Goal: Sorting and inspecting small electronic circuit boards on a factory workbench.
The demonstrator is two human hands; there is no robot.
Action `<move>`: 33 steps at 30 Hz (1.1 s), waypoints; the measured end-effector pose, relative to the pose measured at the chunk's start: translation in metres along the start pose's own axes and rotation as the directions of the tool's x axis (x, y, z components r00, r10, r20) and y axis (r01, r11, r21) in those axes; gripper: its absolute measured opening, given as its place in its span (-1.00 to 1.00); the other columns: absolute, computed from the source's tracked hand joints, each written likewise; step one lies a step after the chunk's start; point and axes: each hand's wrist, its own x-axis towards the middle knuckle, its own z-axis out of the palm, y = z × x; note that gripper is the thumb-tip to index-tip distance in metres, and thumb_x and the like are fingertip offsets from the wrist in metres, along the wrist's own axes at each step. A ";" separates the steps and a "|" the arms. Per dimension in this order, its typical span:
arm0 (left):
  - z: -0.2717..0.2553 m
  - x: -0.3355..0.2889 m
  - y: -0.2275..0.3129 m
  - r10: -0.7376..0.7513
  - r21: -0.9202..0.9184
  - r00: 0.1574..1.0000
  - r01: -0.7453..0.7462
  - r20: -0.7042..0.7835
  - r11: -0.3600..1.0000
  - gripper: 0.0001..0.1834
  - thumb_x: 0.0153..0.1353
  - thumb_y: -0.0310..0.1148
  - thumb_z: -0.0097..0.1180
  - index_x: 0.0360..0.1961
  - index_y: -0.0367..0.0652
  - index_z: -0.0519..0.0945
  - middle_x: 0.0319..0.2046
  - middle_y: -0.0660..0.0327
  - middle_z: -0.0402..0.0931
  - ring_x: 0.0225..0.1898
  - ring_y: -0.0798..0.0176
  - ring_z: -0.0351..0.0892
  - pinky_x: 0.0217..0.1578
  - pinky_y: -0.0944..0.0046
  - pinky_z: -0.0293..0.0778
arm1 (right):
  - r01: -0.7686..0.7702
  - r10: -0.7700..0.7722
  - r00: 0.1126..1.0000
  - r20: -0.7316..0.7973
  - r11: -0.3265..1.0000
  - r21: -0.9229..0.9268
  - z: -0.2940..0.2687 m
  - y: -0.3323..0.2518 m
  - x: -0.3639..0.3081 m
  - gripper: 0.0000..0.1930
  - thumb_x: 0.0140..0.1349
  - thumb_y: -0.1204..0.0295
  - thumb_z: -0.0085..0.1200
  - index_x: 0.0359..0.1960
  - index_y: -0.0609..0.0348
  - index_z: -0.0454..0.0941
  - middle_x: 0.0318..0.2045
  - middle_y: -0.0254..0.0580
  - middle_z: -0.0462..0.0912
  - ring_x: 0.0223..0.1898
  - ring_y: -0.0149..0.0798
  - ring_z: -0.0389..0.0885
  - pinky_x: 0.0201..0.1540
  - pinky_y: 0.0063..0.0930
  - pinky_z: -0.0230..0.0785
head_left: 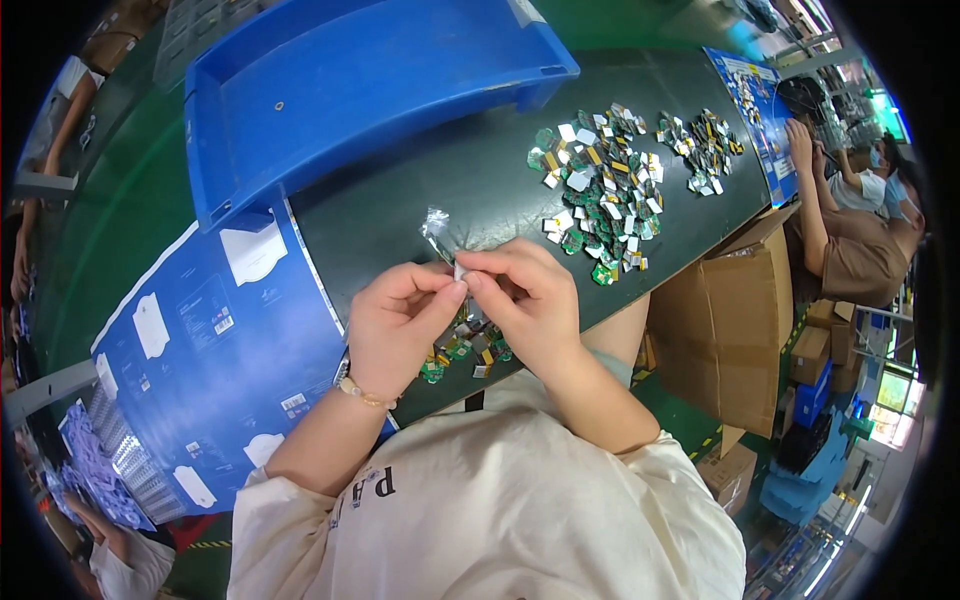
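Note:
My left hand (402, 312) and my right hand (528, 297) meet above the dark table, thumbs and forefingers closed on a small whitish piece (460, 271). The fingertips cover most of it, so its kind does not show. Just beyond them is a shiny, crinkled strip like clear film (435, 226); whether it joins the held piece I cannot tell. Beneath my hands lie several small green circuit boards (484, 352) with white and yellow parts, partly hidden by the fingers. A larger heap of similar boards (605, 190) spreads to the right of my right hand.
A blue plastic bin (350, 95) stands at the far left, beside a blue printed sheet (225, 340). Farther right are another pile of boards (703, 145) and an opened cardboard box (722, 325) against the table edge. A co-worker's arms (812, 205) reach in at the far right.

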 end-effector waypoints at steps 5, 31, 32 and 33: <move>-0.002 0.000 0.001 -0.040 -0.063 0.998 0.043 0.046 0.997 -0.92 0.19 -0.61 0.18 -0.28 -0.31 0.57 -0.29 0.29 0.58 -0.25 0.52 0.53 -0.21 0.52 0.47 | 0.018 -0.017 0.999 -0.032 1.000 0.024 -0.001 0.001 0.000 -0.81 0.07 0.59 0.25 -0.24 0.19 0.69 -0.44 -0.34 0.53 -0.49 -0.52 0.42 -0.49 -0.69 0.26; -0.001 0.004 0.002 -0.125 -0.078 0.991 0.129 0.047 0.989 -0.76 0.24 -0.53 0.14 -0.06 -0.34 0.61 -0.19 0.15 0.64 -0.15 0.40 0.59 -0.09 0.44 0.50 | 0.404 -0.473 0.880 -0.052 0.800 -0.443 -0.011 0.005 0.010 -0.82 -0.14 0.50 0.36 -0.44 0.06 0.66 -0.42 -0.33 0.65 -0.39 -0.28 0.58 -0.36 -0.45 0.36; 0.000 0.004 0.003 -0.126 -0.078 0.991 0.129 0.047 0.989 -0.76 0.24 -0.53 0.14 -0.06 -0.34 0.61 -0.19 0.15 0.64 -0.15 0.40 0.59 -0.09 0.44 0.50 | 0.404 -0.473 0.880 -0.052 0.800 -0.443 -0.012 0.005 0.010 -0.82 -0.14 0.50 0.36 -0.44 0.06 0.66 -0.42 -0.33 0.65 -0.39 -0.28 0.58 -0.36 -0.45 0.36; 0.001 0.004 0.003 -0.110 -0.040 0.993 0.111 0.039 0.993 -0.76 0.24 -0.52 0.14 -0.07 -0.32 0.62 -0.19 0.17 0.64 -0.16 0.42 0.59 -0.10 0.45 0.50 | 0.393 -0.459 0.887 -0.049 0.806 -0.442 -0.012 0.005 0.010 -0.83 -0.14 0.50 0.36 -0.45 0.07 0.66 -0.42 -0.32 0.65 -0.39 -0.28 0.58 -0.35 -0.45 0.37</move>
